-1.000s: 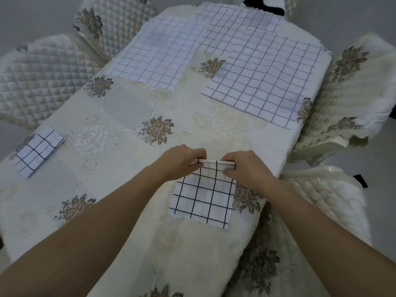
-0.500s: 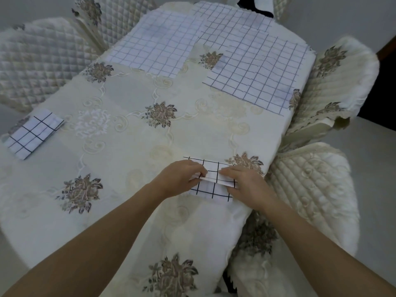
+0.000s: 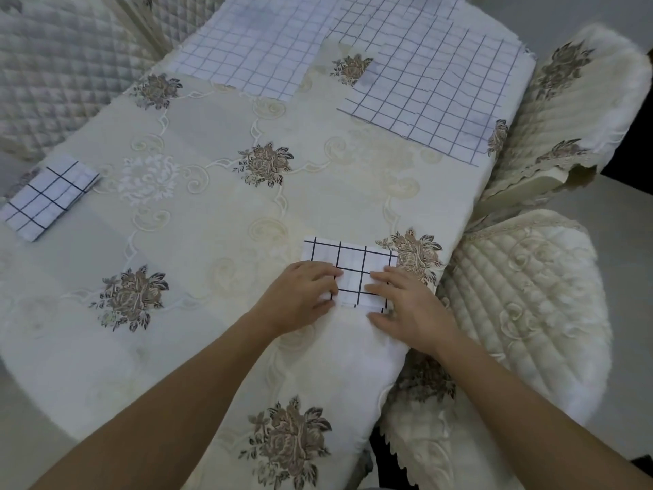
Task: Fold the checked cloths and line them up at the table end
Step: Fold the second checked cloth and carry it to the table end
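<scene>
Left hand (image 3: 300, 295): bare. The knuckle line shows as a low ridge across the back of the hand, with shallow creases at the finger joints. Behind the hand, the left forearm (image 3: 159, 412) is uncovered along its whole visible length and broadens steadily away from the wrist.

Right hand (image 3: 411, 309): bare. Fingers (image 3: 385, 277) are slim; nail detail is too small to make out. Behind the hand, the right forearm (image 3: 530, 412) is likewise uncovered and smooth in outline.
</scene>
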Motion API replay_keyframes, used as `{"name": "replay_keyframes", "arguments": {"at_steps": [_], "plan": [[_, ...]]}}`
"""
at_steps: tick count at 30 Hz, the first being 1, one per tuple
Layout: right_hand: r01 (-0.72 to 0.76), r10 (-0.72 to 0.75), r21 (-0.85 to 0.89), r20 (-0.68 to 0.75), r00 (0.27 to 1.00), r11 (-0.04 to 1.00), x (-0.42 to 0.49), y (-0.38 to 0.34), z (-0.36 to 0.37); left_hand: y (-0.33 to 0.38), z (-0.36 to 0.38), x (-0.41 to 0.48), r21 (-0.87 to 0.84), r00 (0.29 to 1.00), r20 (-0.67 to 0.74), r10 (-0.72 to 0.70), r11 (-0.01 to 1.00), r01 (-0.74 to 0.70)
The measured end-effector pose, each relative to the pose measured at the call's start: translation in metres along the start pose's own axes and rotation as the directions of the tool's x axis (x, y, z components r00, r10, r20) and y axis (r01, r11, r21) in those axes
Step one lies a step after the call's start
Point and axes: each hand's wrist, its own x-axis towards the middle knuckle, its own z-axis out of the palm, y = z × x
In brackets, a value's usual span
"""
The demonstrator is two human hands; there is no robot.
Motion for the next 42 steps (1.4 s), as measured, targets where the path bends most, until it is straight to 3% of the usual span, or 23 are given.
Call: {"name": "replay_keyframes", "arguments": {"at_steps": [5,7,12,17,24,29,34,37,42], "plan": [[-0.017,0.026,0.036,-0.272,0.962,0.999,0.013,-0.006,-0.003,0.019,-0.007,0.021,0.126,0.980,-0.200,-0.019,0.991,0.045],[-0.040,0.039,0.005,-0.313,0.949,0.999,0.025,-0.009,0.002,0.025,-0.002,0.035,0.209,0.983,-0.172,-0.067,0.972,0.103],[-0.120,0.100,-0.108,-0.180,0.979,0.987,0.048,-0.025,0.016,0.020,0.020,0.051,0.375,0.979,0.040,-0.202,0.911,0.172],[-0.143,0.129,-0.234,-0.071,0.989,0.962,0.045,-0.019,0.033,0.007,0.035,0.041,0.404,0.972,0.084,-0.219,0.899,0.168],[-0.208,0.208,-0.355,-0.038,0.977,0.911,0.031,-0.015,0.037,-0.023,0.011,0.024,0.446,0.963,0.147,-0.226,0.884,0.139],[-0.278,0.275,-0.364,-0.061,0.960,0.889,0.021,-0.018,0.039,-0.027,0.005,0.019,0.465,0.949,0.148,-0.277,0.866,0.180],[-0.329,0.312,-0.377,-0.107,0.944,0.866,0.024,-0.025,0.032,0.018,0.015,0.034,0.394,0.949,0.034,-0.314,0.876,0.276],[-0.242,0.219,-0.343,-0.107,0.970,0.908,0.038,-0.028,0.037,0.027,0.030,0.042,0.309,0.954,0.032,-0.298,0.911,0.274],[-0.181,0.189,-0.378,-0.017,0.982,0.908,0.026,-0.008,0.036,0.000,0.029,0.025,0.414,0.947,0.047,-0.319,0.869,0.272]]}}
